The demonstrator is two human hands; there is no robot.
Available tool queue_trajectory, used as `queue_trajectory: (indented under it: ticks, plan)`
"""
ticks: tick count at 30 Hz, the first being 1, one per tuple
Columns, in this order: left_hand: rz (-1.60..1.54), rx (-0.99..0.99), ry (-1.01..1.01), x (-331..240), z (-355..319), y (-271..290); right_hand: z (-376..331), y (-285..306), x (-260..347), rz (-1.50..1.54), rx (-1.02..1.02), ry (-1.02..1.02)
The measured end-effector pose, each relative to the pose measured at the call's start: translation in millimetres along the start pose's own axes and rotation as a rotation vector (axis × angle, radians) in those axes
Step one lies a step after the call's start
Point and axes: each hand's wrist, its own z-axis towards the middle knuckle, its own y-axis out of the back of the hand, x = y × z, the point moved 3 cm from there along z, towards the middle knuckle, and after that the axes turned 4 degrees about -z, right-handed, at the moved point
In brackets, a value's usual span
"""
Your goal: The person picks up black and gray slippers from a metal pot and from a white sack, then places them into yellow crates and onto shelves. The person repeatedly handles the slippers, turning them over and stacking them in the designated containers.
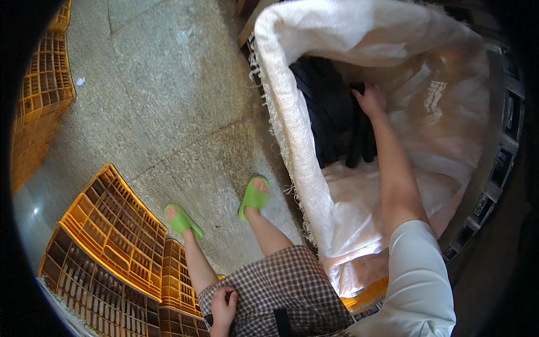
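My right arm reaches down into a large white woven sack (301,121) with a folded, frayed rim. Inside it lies a heap of black, soft-looking long pieces (321,106); I cannot make out their exact kind. My right hand (371,100) is at the heap's right side, its fingers closed around the end of one black piece. By the checked apron or skirt (269,281) over my lap, my left hand (223,308) has its fingers curled together. A small dark thing shows at its fingertips, too small to name.
Yellow-orange plastic crates (120,236) stand at the lower left, with more stacked crates (48,95) at the far left. A dark slatted frame (499,163) borders the sack on the right. My feet in green slippers (255,196) rest on the concrete floor (168,101).
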Motion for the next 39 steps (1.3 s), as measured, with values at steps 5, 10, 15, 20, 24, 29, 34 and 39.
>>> queue_trajectory:
  ticks: [5, 10, 15, 20, 24, 29, 34, 39]
  plan:
    - [-0.047, 0.025, 0.033, -7, 10, -10, 3, -34, -22, 0.485, -0.015, 0.165]
    - [-0.146, 0.062, 0.151, -6, 9, -3, -81, -51, -57, 0.215, 0.221, -0.125]
    - [-0.152, 0.030, 0.128, 3, 3, 10, -84, -61, -47, 0.068, 0.419, -0.308]
    - [-0.139, 0.001, 0.034, 1, -21, 47, -117, 10, -21, 0.329, -0.070, -0.121]
    - [-0.277, -0.073, -0.167, -18, -50, 93, -228, 112, 43, 1.082, -0.405, -0.036]
    - [-0.206, -0.129, -0.442, -64, -100, 161, -435, 313, 92, 1.158, -0.245, 0.552]
    - [-0.094, -0.095, -0.725, -123, -146, 214, -572, 492, 3, 0.865, -0.734, 1.034]
    - [-0.046, -0.072, -0.832, -158, -180, 230, -606, 540, -168, 1.311, -1.062, 0.132]
